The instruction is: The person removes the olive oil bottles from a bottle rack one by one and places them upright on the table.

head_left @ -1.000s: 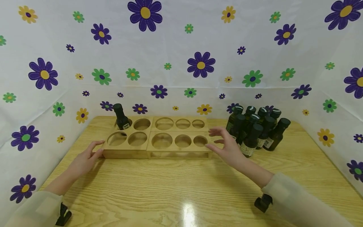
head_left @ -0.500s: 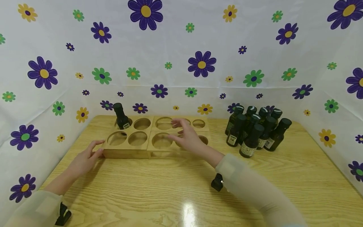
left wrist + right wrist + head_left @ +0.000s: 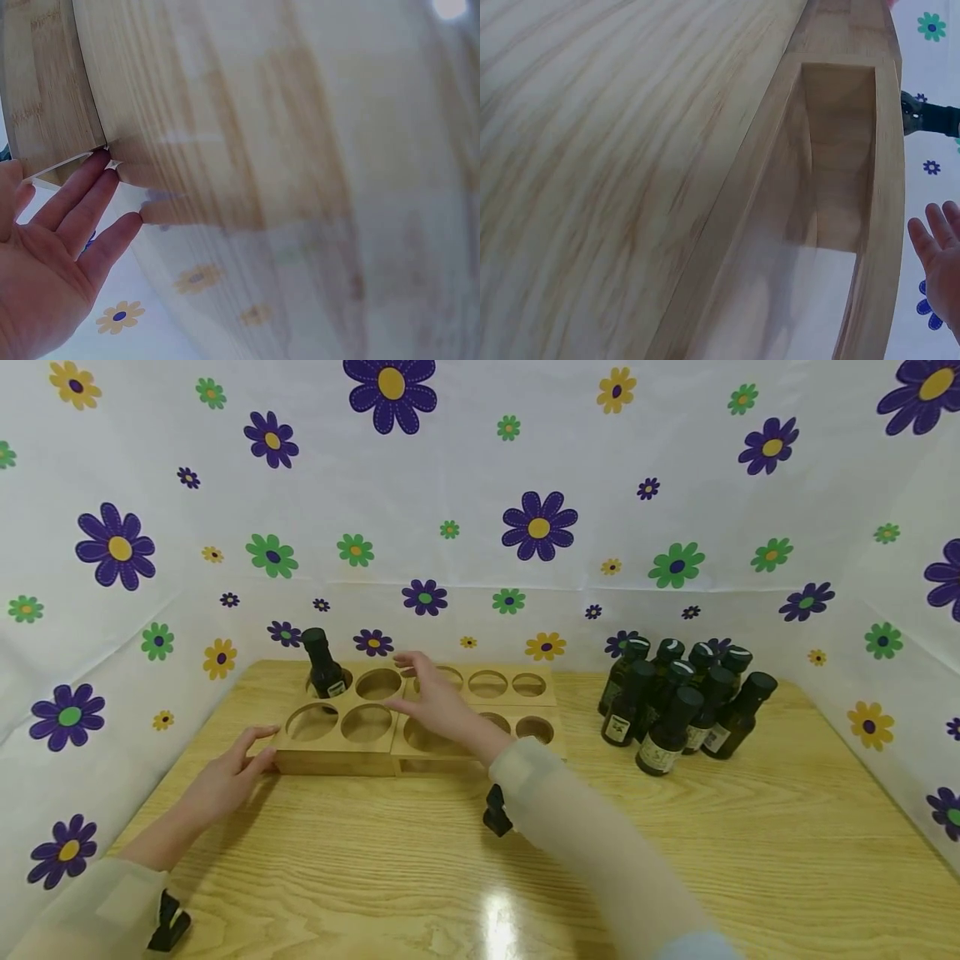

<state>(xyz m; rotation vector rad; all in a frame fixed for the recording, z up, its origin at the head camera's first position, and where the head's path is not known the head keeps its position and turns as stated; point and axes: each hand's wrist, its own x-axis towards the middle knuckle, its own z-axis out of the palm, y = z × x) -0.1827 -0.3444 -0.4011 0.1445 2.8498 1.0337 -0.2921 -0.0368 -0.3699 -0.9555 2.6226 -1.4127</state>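
The rack (image 3: 420, 718) sits mid-worktop (image 3: 675, 860), one bottle (image 3: 324, 667) in its back-left hole. It looks rigid wood, light, in two joined blocks; best gripped at its ends. The left hand (image 3: 225, 781) touches its left end, fingers straight and apart. The right hand (image 3: 438, 697) hovers above it, fingers spread, holding nothing. Other bottles (image 3: 678, 710) crowd its right; there is room in front.

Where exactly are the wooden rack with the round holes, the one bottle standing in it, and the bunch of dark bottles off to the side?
wooden rack (image 3: 333, 762), head view, on its front wall.
bottle in the rack (image 3: 323, 667), head view, on its dark body.
cluster of bottles (image 3: 663, 731), head view, on the front bottle's body.
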